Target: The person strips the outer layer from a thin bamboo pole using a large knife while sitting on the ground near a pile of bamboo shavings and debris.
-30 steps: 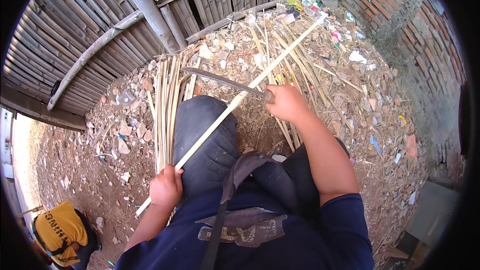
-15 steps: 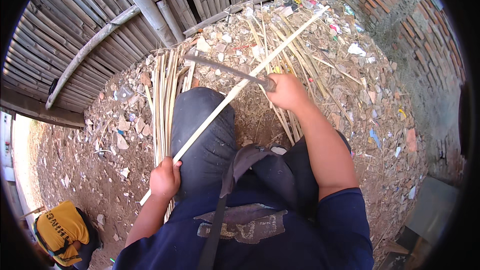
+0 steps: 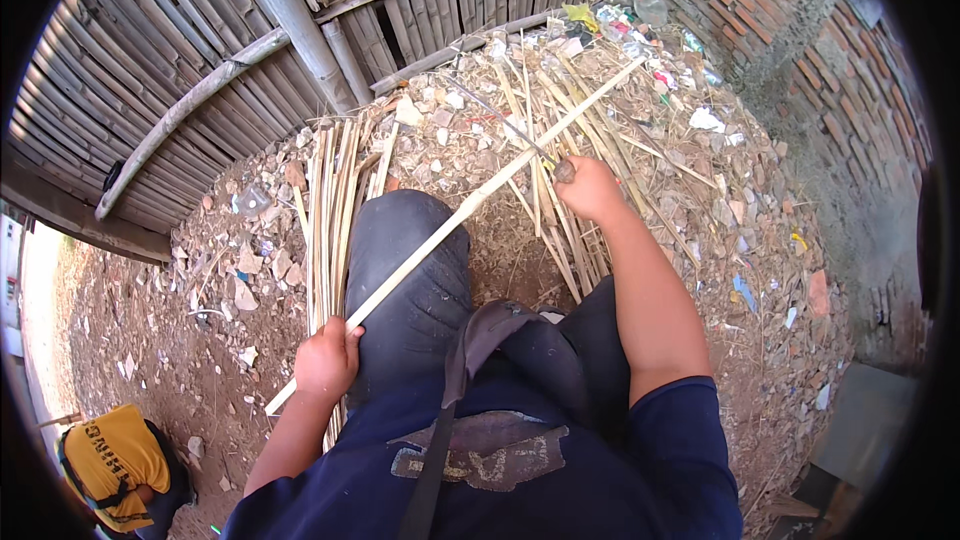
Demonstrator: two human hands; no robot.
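A long pale bamboo strip [image 3: 430, 242] runs slantwise over my left knee, its far end out beyond the right hand. My left hand [image 3: 328, 360] is closed round the strip close to its near end. My right hand [image 3: 590, 188] grips the handle of a long-bladed knife [image 3: 497, 115]. The blade looks thin, almost edge-on, and points forward and left, crossing the strip near its far part. Whether the blade touches the strip I cannot tell. Beside my left leg lies a bundle of split bamboo strips [image 3: 328, 210].
More bamboo strips [image 3: 568, 250] lie scattered ahead and between my legs. Rubble and litter [image 3: 700, 120] cover the dirt ground. A slatted bamboo wall [image 3: 180, 70] stands ahead and left, a brick wall [image 3: 820, 90] at the right. Another person in a yellow shirt [image 3: 118, 460] crouches at lower left.
My right hand has moved slightly right and nearer. The knife has turned from lying sideways across the strip to pointing more forward. My left hand keeps its hold; the strip's far end sits lower.
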